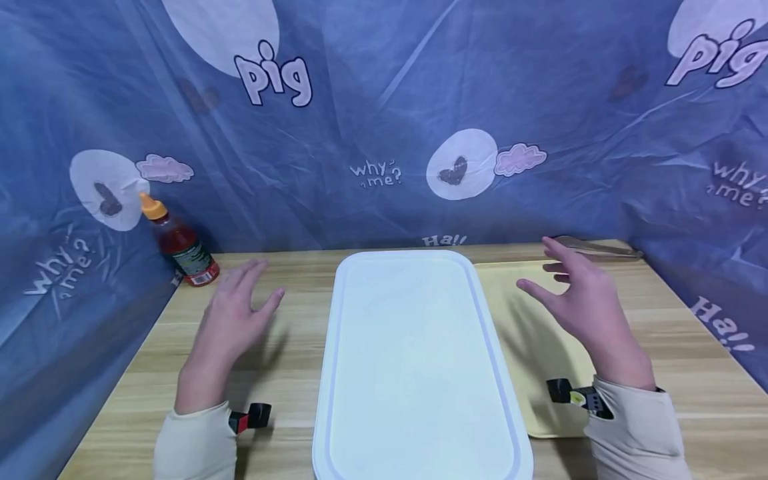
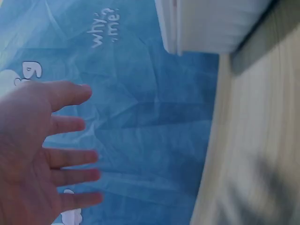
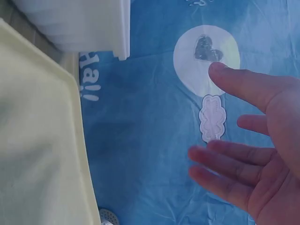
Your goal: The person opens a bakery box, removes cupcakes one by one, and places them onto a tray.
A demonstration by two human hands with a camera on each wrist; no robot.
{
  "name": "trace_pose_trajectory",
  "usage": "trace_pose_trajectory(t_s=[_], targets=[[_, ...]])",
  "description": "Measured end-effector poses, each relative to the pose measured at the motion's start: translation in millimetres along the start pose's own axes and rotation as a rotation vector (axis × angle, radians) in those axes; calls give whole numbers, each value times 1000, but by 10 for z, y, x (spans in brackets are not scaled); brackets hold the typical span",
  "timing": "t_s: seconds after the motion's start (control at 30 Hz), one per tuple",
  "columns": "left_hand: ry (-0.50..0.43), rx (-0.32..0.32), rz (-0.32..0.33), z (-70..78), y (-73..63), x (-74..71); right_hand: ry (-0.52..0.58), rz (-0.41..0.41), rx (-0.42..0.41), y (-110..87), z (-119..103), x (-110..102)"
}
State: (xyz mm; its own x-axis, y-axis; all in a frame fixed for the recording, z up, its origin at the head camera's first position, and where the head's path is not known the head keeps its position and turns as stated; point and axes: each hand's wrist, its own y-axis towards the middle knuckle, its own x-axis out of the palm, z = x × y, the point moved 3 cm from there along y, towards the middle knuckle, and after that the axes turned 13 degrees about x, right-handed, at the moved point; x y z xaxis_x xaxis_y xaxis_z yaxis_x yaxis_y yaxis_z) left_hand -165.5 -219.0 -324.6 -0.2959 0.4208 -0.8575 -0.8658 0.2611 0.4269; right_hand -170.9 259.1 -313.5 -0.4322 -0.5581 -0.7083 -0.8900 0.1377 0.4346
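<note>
A white lidded plastic box (image 1: 420, 360) stands in the middle of the table, its lid on top. In the head view my left hand (image 1: 231, 320) hovers to the left of the box, fingers spread and empty. On the other side my right hand (image 1: 585, 307) is held above a pale yellow tray (image 1: 561, 427), also holding nothing. Both hands are apart from the box. From the left wrist, the spread left hand (image 2: 37, 150) and the box's side wall (image 2: 211, 28) show. The right wrist view has the loosely extended right hand (image 3: 253, 154) and the tray's raised rim (image 3: 77, 117).
A red sauce bottle (image 1: 186, 247) with an orange cap stands at the back left. A metal utensil (image 1: 597, 248) lies behind the tray at the back right. Blue printed fabric (image 1: 360, 120) walls the wooden table (image 1: 288, 373) at the back and sides.
</note>
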Motion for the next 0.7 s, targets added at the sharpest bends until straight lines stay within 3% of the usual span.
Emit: trace_pose_trajectory(t_s=[0.13, 0.3, 0.5, 0.7], targets=[[-56, 75, 40, 109, 9, -23, 37, 5, -26, -18, -50, 14], [-108, 154, 60, 247, 31, -26, 59, -66, -13, -34, -129, 95], [-234, 146, -43, 359, 55, 95, 69, -185, 31, -67, -198, 222], [-285, 127, -169, 437, 65, 215, 51, -339, 74, -102, -266, 302]])
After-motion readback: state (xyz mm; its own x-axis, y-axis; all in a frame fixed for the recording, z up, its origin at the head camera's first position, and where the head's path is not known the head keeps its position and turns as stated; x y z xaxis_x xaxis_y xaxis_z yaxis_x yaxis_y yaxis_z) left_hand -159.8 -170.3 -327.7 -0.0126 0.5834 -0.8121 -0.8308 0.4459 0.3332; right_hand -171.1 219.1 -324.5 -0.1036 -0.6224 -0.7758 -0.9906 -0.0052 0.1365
